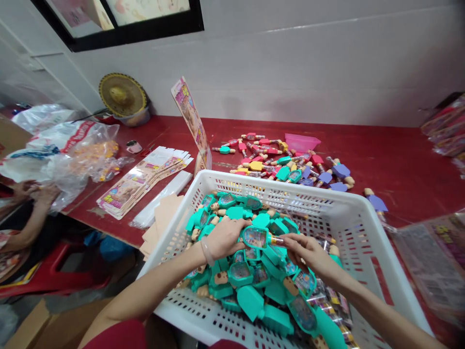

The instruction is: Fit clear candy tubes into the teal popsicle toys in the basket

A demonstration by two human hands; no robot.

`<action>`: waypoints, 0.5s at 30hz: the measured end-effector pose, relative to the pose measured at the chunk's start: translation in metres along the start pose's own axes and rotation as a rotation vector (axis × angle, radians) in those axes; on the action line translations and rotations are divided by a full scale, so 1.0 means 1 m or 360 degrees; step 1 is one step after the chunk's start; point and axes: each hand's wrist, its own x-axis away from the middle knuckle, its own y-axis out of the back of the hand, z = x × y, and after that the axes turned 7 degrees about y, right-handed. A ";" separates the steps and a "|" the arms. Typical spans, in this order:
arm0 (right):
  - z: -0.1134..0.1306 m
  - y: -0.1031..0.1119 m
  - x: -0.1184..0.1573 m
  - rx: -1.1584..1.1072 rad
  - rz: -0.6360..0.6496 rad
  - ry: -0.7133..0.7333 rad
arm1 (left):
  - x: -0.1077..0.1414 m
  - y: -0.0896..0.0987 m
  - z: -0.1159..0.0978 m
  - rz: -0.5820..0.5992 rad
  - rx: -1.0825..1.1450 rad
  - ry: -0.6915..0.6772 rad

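Note:
My left hand (227,237) is closed round one end of a teal toy (255,237) with a clear oval window. At its other end my right hand (305,249) pinches a short clear tube (276,240) with dark and yellow parts. The tube lies in line with the toy; whether the two are fully joined I cannot tell. Both hands are over a white plastic basket (363,218) heaped with similar teal toys (250,300), some with tan heads. Small filled tubes (327,300) lie at the basket's right side.
Red, yellow, teal and purple toys (269,157) lie on the red table (385,150) behind the basket, near a pink tray (301,142). Printed cards (134,186) and plastic bags (69,140) are at left. Another person's hands (41,194) show at far left.

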 end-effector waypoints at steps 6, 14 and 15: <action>0.004 0.006 0.002 0.0120 -0.0023 0.0096 | 0.002 0.007 0.004 0.0240 0.0456 0.0143; 0.010 0.010 0.007 0.0561 -0.0125 0.0464 | -0.002 0.015 0.004 0.0454 0.0868 0.0327; 0.012 0.011 0.008 0.0632 -0.0171 0.0517 | -0.002 0.015 0.005 0.0523 0.0955 0.0355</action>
